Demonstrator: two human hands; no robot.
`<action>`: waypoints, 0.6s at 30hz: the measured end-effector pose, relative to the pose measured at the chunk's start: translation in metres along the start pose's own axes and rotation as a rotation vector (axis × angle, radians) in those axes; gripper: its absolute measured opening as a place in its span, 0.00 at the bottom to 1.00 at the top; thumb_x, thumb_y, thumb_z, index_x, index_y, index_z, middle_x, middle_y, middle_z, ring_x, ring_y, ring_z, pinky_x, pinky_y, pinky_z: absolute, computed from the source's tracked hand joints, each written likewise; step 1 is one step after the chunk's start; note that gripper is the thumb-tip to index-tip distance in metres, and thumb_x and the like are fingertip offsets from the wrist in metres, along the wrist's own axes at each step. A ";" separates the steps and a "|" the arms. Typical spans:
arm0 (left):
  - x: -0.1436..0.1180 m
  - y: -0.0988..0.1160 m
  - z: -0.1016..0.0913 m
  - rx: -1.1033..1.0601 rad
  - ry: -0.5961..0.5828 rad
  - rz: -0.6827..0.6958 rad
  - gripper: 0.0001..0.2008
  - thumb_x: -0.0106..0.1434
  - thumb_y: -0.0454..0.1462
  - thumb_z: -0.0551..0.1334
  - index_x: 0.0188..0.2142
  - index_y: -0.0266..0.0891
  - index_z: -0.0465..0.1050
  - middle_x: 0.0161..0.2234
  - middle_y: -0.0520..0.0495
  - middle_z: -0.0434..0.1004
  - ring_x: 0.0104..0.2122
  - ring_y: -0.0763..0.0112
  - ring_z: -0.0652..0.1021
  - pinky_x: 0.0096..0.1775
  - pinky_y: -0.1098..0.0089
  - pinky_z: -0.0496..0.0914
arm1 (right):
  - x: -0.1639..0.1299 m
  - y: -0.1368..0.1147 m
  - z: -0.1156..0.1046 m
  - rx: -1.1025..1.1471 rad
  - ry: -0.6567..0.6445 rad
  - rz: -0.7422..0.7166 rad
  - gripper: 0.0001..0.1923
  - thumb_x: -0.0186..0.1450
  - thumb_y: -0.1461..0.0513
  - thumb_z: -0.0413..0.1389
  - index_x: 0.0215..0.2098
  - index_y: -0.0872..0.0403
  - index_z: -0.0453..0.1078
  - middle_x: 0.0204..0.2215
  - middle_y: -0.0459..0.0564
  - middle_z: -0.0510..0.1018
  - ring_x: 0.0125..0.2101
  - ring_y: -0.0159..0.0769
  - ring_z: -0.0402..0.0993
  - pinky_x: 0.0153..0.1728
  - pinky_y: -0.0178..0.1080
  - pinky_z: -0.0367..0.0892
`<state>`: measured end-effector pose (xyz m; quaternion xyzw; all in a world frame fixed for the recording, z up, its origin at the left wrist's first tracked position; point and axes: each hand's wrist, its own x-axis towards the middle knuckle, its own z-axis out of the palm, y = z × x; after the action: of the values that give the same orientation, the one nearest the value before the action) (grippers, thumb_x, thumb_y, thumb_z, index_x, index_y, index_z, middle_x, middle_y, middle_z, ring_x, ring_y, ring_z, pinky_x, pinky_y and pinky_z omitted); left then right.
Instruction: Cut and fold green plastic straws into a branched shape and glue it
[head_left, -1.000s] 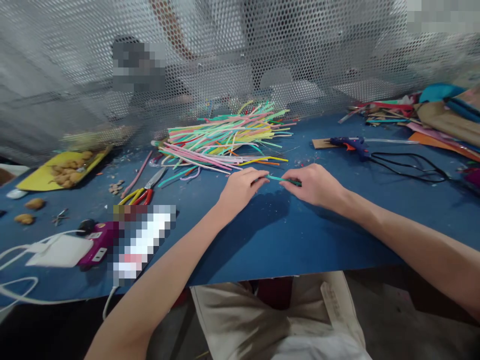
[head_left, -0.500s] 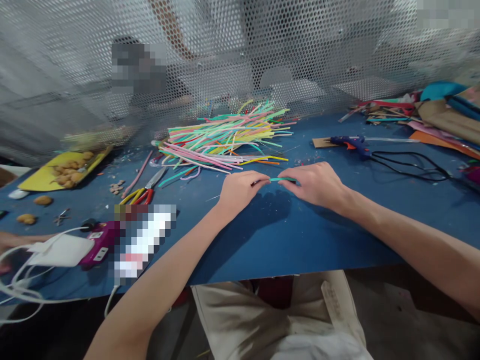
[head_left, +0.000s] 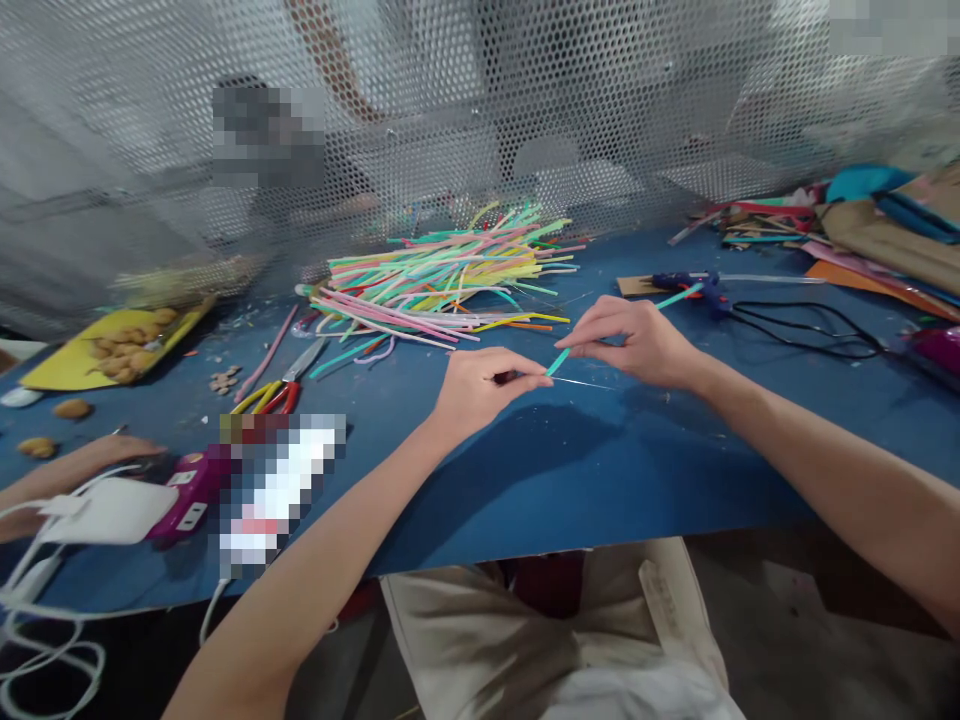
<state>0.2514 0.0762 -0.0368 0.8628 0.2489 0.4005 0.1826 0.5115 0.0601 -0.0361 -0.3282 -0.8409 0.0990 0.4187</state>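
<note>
My left hand [head_left: 491,392] is closed in a pinch, holding one end of a teal-green pipe cleaner [head_left: 557,362]. From the same fingertips a thin bare wire [head_left: 585,383] sticks out to the right over the table. Slightly higher, my right hand [head_left: 634,338] grips the pipe cleaner between thumb and fingers, and its free length slants up behind that hand toward the glue gun. Between the two hands only a short green stretch shows. Behind them lies a loose heap of coloured pipe cleaners [head_left: 450,270].
Pliers [head_left: 289,385] and a blurred-out lit screen [head_left: 289,490] lie to the left, beside a purple power strip [head_left: 196,490] with a white charger. A co-worker's hand [head_left: 112,455] rests there. A blue glue gun [head_left: 709,292] with a black cord is at the right.
My right hand has moved up and a little right, and the pipe cleaner now slants between my hands. The wire now points right from my left hand. The co-worker's hand has come further in.
</note>
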 end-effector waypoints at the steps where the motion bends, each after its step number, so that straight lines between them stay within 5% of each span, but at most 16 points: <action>1: 0.000 0.003 0.000 -0.030 0.002 -0.030 0.07 0.62 0.43 0.71 0.33 0.43 0.85 0.26 0.51 0.83 0.21 0.78 0.73 0.26 0.74 0.65 | 0.000 0.001 0.001 0.010 0.005 -0.001 0.09 0.69 0.59 0.62 0.45 0.48 0.83 0.35 0.49 0.85 0.37 0.37 0.76 0.42 0.41 0.69; 10: -0.005 0.011 0.013 -0.339 0.180 -0.286 0.11 0.56 0.45 0.75 0.31 0.40 0.84 0.26 0.50 0.82 0.23 0.76 0.76 0.26 0.74 0.69 | 0.000 -0.013 0.020 -0.017 -0.042 -0.105 0.10 0.71 0.57 0.59 0.40 0.50 0.82 0.34 0.49 0.85 0.34 0.35 0.77 0.41 0.42 0.67; 18: -0.002 0.019 0.012 -0.198 0.279 -0.264 0.11 0.59 0.46 0.73 0.32 0.40 0.83 0.25 0.51 0.81 0.22 0.79 0.71 0.25 0.75 0.67 | 0.000 -0.024 0.033 -0.205 -0.037 -0.089 0.14 0.73 0.56 0.55 0.35 0.50 0.81 0.34 0.48 0.85 0.33 0.36 0.73 0.38 0.41 0.63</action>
<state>0.2646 0.0586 -0.0358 0.7368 0.3419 0.5110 0.2812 0.4748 0.0448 -0.0463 -0.3297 -0.8679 -0.0002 0.3714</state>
